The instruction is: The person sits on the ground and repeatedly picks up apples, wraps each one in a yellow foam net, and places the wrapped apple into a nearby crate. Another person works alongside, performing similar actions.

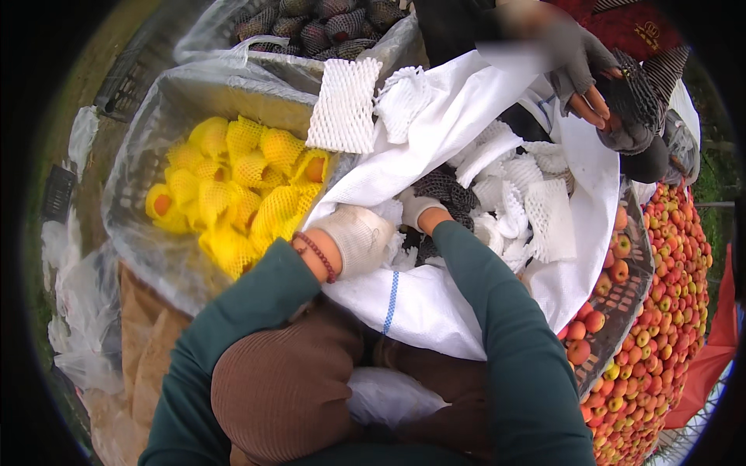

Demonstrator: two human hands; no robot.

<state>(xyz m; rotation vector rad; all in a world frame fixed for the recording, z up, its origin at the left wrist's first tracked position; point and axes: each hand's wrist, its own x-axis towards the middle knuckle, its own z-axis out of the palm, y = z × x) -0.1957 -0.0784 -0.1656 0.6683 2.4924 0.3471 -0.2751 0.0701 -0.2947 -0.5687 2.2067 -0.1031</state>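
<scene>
A large white woven sack (435, 299) with a blue stripe lies gaping in front of me, full of white foam fruit nets (513, 202) and some black foam nets (449, 190). My left hand (357, 238), in a white knit glove with a beaded bracelet at the wrist, is at the sack's left rim. Its fingers are turned away and hidden. Inside the sack's mouth, my right hand (420, 208), also gloved in white, touches the black nets. Its fingertips are out of sight among the nets, so I cannot tell what either hand holds.
Left stands a plastic-lined crate (128, 182) of fruit in yellow nets (233, 182); behind it, another crate holds black-netted fruit (315, 31). White nets (344, 105) lie over the sack's far edge. At far right, another person's grey-gloved hand (583, 74) is near a dark net. Apples (653, 334) heap at right.
</scene>
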